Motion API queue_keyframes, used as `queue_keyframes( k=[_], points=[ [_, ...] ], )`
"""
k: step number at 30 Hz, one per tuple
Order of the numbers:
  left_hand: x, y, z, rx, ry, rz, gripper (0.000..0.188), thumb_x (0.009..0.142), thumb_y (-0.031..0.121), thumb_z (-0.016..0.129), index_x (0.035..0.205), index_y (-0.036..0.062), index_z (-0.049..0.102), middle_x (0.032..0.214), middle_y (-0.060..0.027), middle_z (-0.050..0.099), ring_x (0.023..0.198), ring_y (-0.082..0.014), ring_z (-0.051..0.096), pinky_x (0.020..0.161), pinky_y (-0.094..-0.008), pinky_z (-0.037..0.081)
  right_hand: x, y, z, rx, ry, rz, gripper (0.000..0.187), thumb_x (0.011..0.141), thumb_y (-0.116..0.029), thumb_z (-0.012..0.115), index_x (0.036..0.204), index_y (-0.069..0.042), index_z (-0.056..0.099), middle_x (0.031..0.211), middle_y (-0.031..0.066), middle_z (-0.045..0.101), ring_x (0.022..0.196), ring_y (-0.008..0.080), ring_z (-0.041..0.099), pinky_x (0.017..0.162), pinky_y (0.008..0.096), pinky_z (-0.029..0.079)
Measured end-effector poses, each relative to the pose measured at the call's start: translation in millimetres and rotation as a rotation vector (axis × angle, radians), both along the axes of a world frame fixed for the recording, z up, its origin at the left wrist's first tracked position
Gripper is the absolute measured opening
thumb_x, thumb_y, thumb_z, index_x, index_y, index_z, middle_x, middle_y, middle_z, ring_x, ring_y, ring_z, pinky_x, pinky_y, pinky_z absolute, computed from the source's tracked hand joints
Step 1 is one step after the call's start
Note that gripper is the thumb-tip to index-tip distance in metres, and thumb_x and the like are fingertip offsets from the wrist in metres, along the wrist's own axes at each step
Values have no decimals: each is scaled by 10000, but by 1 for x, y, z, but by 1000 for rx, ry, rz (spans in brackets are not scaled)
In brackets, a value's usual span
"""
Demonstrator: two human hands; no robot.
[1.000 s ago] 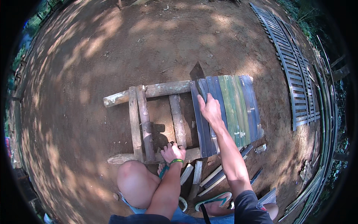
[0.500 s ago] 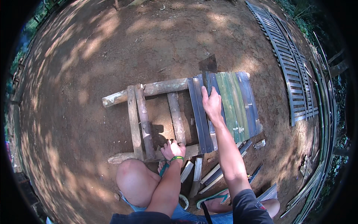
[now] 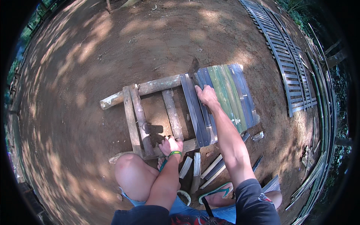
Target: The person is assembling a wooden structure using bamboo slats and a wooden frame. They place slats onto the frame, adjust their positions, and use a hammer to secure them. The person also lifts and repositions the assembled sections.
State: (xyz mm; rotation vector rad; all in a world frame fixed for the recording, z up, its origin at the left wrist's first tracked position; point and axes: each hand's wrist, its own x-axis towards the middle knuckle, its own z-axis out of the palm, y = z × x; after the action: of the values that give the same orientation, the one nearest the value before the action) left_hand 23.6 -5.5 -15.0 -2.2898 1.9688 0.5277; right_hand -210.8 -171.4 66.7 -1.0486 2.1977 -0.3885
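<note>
While your right hand (image 3: pixel 207 96) grips the broad-bladed tool (image 3: pixel 194 67) at the slats' (image 3: pixel 226 93) far edge, your left hand (image 3: pixel 171 146) curls beside the log frame (image 3: pixel 159 84)! Whether it's grasping anything, I can't tell.

Left hand (image 3: pixel 170 146) curled over, grip hidden; dark bit (image 3: pixel 167 137) at its fingertips too small to identify; right hand (image 3: pixel 207 95) covered part of the dark-bladed tool (image 3: pixel 194 66); slats (image 3: pixel 221 90) hid the right stretches of the logs (image 3: pixel 161 83); left foot (image 3: pixel 161 163) mostly blocked; slatted panel (image 3: pixel 290 77) cut off by top edge; pale round item (image 3: pixel 184 195) partly covered, kind unclear.
</note>
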Motion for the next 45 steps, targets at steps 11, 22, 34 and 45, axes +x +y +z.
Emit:
queue_keyframes(
  k=[11,22,34,45],
  points=[
    [-4,3,-1,10,1,6,331,747,413,646,912,141,738,1018,-91,699,943,-282,665,876,-468,459,-3,274,24,-388,234,-720,411,965,-394,599,1008,14,636,764,206,660,719,345,646,709,459,480],
    [-6,-4,12,212,-51,-65,528,900,554,536,1115,114,734,1078,-145,731,1006,-303,709,859,-418,549,-110,470,-67,96,614,-1012,518,908,-240,652,1318,19,469,1094,289,604,1028,452,607,884,510,483],
    [-4,-2,8,219,-69,-98,518,877,587,543,1053,149,756,1079,-141,729,1022,-323,698,881,-456,528,15,449,-88,65,189,-604,354,959,-340,578,1050,0,611,1006,259,682,989,418,660,869,502,523],
    [-57,10,44,17,1202,-312,374,939,386,651,1000,21,707,846,-106,720,723,-184,670,676,-338,514,54,321,-10,-693,-383,-364,270,1029,-152,509,1216,13,612,1009,29,650,920,99,562,847,268,458]
  ],
)
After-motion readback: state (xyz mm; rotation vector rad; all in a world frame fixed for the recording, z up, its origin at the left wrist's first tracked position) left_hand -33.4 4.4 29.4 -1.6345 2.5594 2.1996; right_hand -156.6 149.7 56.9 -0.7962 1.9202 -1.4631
